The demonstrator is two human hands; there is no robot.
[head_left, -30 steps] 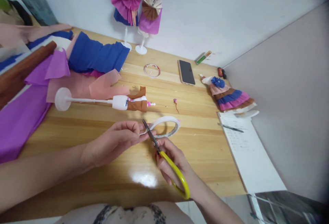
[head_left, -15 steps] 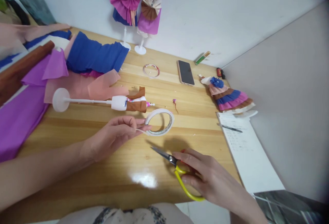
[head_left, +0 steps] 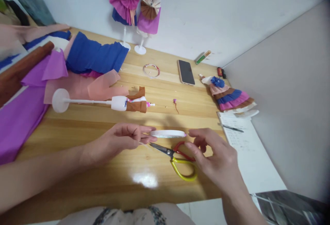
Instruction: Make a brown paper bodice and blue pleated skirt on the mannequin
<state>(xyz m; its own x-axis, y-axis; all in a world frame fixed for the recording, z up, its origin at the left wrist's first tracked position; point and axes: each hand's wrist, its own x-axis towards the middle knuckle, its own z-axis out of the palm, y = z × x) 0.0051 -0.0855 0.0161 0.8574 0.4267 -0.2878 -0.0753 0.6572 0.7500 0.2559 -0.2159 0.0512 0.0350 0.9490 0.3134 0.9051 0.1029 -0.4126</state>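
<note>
My left hand (head_left: 116, 142) is closed in a pinch on a thin strip of white tape (head_left: 144, 144). Just right of its fingertips a white tape roll (head_left: 167, 134) is seen edge-on, lying flat above the wooden table (head_left: 103, 180). The fingers of my right hand (head_left: 216, 158) curl onto the roll's right edge. Scissors (head_left: 177, 158) with one yellow and one red handle lie on the table under both hands, blades pointing left. A white doll stand with a brown paper bodice (head_left: 126, 104) lies on its side behind my left hand.
Crepe paper sheets in blue (head_left: 95, 54), pink and purple (head_left: 18, 121) cover the left. Two dressed paper dolls (head_left: 139, 8) stand at the wall. A clear tape ring (head_left: 151, 70), a phone (head_left: 186, 72), a layered paper dress (head_left: 228, 96), and a sheet with a pen (head_left: 232, 128) lie to the right.
My right hand cut at the tape beside the roll with the scissors, laid them on the table and let go, then moved up to the tape roll. The roll turned from upright to flat.
</note>
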